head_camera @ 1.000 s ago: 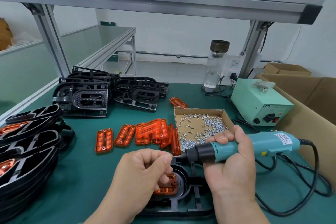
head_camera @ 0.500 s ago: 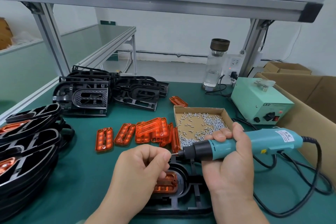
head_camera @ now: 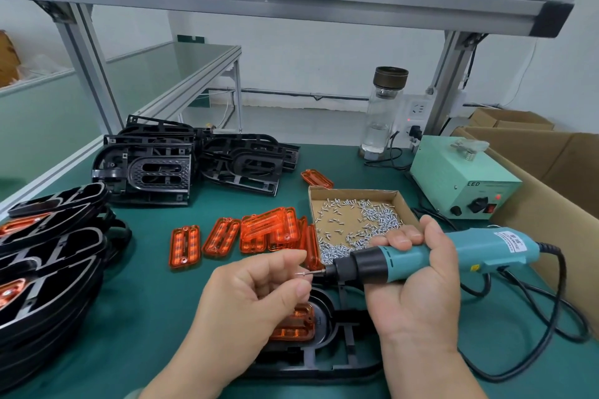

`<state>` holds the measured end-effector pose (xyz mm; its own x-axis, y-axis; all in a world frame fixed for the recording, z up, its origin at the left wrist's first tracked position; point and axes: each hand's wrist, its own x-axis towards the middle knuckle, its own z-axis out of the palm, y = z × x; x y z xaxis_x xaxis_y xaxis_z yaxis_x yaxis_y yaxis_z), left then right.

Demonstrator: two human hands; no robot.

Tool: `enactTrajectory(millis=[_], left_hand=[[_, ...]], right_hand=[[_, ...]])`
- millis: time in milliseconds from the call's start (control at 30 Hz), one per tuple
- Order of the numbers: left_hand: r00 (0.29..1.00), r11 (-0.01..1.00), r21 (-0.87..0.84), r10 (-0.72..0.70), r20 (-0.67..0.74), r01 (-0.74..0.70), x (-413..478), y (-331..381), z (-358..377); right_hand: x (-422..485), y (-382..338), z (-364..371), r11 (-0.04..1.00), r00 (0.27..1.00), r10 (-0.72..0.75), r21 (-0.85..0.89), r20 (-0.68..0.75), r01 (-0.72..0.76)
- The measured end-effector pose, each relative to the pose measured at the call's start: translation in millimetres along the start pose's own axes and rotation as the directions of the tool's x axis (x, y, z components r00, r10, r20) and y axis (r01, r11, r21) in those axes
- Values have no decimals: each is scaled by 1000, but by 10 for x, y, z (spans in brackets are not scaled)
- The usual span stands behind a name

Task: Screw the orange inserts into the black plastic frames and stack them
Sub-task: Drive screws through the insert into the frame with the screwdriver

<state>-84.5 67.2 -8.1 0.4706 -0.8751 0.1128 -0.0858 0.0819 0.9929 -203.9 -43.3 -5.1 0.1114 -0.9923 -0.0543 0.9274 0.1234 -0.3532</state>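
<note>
Two hands work just in front of the screw tray [head_camera: 353, 192], a shallow cardboard box holding a scatter of small silver screws. The right hand [head_camera: 418, 298] grasps the teal electric screwdriver [head_camera: 421, 257] round its barrel and holds it nearly level, with the bit pointing left. A single screw [head_camera: 303, 273] sits on the bit tip. The left hand [head_camera: 252, 298] has its fingers curled, with forefinger and thumb either side of that screw. Whether they actually pinch it cannot be told.

Below the hands, nearer the person than the tray, a black frame [head_camera: 327, 363] lies flat on the green mat [head_camera: 146, 308]. An orange insert [head_camera: 296, 324] is seated in its rounded opening, partly hidden by the left hand.

Left of the tray lie the loose inserts [head_camera: 269, 230], some overlapping in a small heap and the nearest leaning against the tray's wall. One more insert [head_camera: 317, 179] rests just behind the tray. Farther left and behind stands a pile of bare frames [head_camera: 146, 168]. At the far left edge sits a stack of frames [head_camera: 48, 269] with orange showing inside them.

Right of the tray stands a pale green power box [head_camera: 463, 178], and the screwdriver's black cable [head_camera: 551, 317] loops across the mat. Behind the tray stands a glass bottle [head_camera: 384, 113].
</note>
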Motion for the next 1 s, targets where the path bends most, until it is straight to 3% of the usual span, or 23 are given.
enactTrajectory(millis=[133,567,733,867,1000], left_hand=[[998,998,67,13,-57,-9,17,-22,-24],[988,945,293,154,-15,-143,17,-26,-76],[984,785,594,138,109,-176,71,-89,-338],[961,676,701,41,272,-227,72,-125,-354],[946,562,779,18,324,-277,74,-140,-288]], right_hand=[[16,-17,-6,1000,1000,2,5,0,-2],[12,-22,-3,1000,1000,3,-19,13,-2],[58,-105,-28,997,1000,-23,-68,2,23],[78,-134,-44,990,999,-33,-134,6,33],[71,-135,-27,982,999,-42,-182,34,48]])
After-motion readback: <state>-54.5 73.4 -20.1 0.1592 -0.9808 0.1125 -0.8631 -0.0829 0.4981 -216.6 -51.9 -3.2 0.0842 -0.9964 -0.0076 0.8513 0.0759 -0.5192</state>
